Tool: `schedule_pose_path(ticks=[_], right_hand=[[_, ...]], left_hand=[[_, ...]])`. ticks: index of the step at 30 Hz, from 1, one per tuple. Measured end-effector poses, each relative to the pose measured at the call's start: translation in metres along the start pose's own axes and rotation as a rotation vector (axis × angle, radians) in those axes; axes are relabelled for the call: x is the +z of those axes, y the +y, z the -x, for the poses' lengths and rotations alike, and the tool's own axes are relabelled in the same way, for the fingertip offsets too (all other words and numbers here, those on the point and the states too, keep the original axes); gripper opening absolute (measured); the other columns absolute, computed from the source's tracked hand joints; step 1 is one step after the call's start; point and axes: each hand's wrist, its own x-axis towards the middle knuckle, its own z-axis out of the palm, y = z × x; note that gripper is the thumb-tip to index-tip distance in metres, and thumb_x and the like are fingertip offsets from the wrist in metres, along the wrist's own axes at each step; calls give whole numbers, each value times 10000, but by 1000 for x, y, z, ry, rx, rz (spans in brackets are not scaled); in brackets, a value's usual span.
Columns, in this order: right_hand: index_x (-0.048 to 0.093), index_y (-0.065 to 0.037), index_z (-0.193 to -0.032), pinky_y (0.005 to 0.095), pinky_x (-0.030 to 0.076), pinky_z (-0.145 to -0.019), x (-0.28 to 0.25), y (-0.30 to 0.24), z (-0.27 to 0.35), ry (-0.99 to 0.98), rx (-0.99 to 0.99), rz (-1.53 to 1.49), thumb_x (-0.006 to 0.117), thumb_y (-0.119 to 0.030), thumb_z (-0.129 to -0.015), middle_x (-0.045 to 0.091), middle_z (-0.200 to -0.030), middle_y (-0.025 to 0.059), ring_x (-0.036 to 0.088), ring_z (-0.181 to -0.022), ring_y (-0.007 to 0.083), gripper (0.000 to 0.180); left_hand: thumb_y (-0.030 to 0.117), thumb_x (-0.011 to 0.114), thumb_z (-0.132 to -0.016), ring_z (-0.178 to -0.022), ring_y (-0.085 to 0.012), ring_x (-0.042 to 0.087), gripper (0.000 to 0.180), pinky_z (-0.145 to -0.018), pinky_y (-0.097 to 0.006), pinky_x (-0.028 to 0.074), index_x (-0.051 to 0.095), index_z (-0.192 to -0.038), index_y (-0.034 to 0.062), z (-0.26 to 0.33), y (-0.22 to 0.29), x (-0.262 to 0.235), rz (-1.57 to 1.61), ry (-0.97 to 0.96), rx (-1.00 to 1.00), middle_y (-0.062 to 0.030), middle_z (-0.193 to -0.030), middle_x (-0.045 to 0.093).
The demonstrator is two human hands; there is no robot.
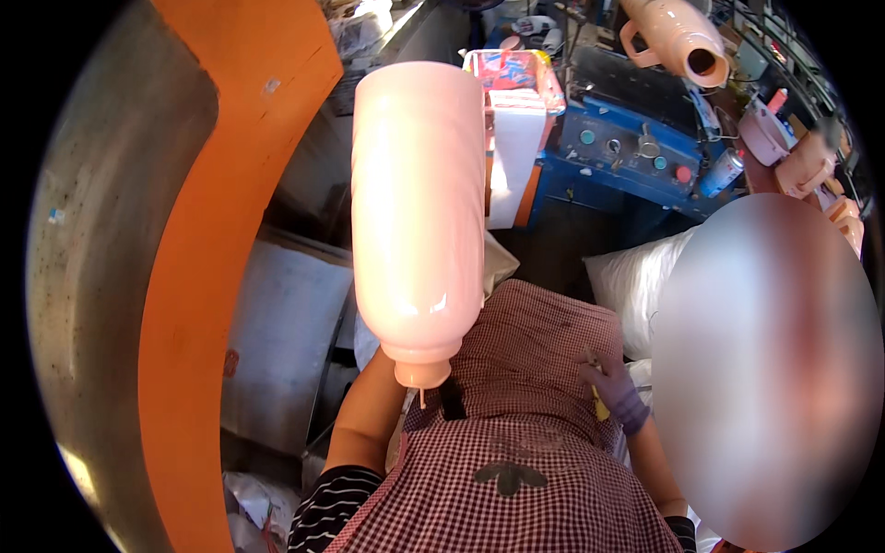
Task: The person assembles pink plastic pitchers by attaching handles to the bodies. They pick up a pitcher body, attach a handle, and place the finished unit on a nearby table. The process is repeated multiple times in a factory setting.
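A glossy pink plastic thermos jug shell (418,203) is held up before me, its narrow neck downward. A thin strip of plastic hangs from the neck. My left forearm (362,429) runs up behind the shell; the shell hides my left hand and its fingers, but the shell is held aloft at that arm's end. On the right, by my checked apron (525,461), my right hand (616,394) wears a purple glove. Its fingers are closed round a small tool with a yellow part (602,408), whose kind I cannot make out.
An orange machine panel (194,304) curves along the left. Ahead stands a blue control panel (627,152) with buttons, beside a bin (525,74). Another pink jug shell (668,37) lies at the upper right, near a spray can (722,173). White sacks (636,286) sit to the right.
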Motion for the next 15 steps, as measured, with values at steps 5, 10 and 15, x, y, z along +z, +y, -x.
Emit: schedule_pose_path(ticks=[5,10,15], right_hand=[[651,29,-1132,249,475,-533,1,17,7,10,17,-78,640,-177,-897,648,-779,40,598,-560,109,313],[658,-8,-1134,310,527,-614,-15,39,9,199,-321,357,671,-214,-866,688,-821,118,653,-639,151,339],[719,-42,-1028,334,541,-678,-71,-2,34,474,-44,250,735,-289,-829,704,-778,97,663,-680,164,318]], left_hand=[[184,527,-1018,-846,-219,694,431,-776,-318,582,480,-1385,-38,11,0,9,-9,-43,-23,-133,-1080,703],[177,525,-1017,-834,-226,698,430,-771,-324,587,476,-1383,-43,0,2,25,-127,-70,-67,-137,-1081,702],[170,524,-1015,-822,-233,701,430,-765,-330,592,473,-1381,-48,3,28,60,-509,-67,-47,-142,-1082,702]])
